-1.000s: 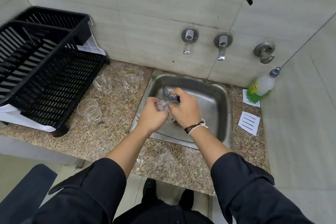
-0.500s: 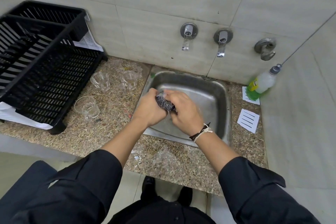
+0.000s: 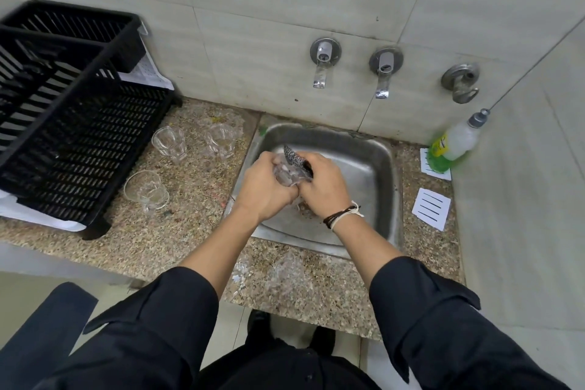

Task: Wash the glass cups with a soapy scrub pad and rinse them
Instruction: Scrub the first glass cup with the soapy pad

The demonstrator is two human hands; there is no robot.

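Your left hand [image 3: 264, 190] grips the cup [image 3: 286, 173] over the sink [image 3: 373, 155] to catch drips, while your right hand [image 3: 323, 188] clutches the pad [image 3: 296, 159], scrubbing it.

glass cups: 4, w/ 3 on counter [image 3: 168, 143] [image 3: 221, 140] [image 3: 146, 190] + 1 in hands [image 3: 286, 173] | scrub pad: 1 [image 3: 296, 159] | hands: 2 [image 3: 264, 189] [image 3: 326, 187] | wall taps: 2 [image 3: 323, 63] [image 3: 384, 68] | sink: 1 [image 3: 370, 168] | black rack: 1 [image 3: 63, 111] | soap btl: 1 [image 3: 456, 144] | striped cards: 2 [image 3: 432, 208] [image 3: 425, 168]

Granite counter [image 3: 177, 241]: dish rack [image 3: 63, 123], three cups [image 3: 146, 190], soap bottle [image 3: 452, 146], cards [image 3: 432, 208].
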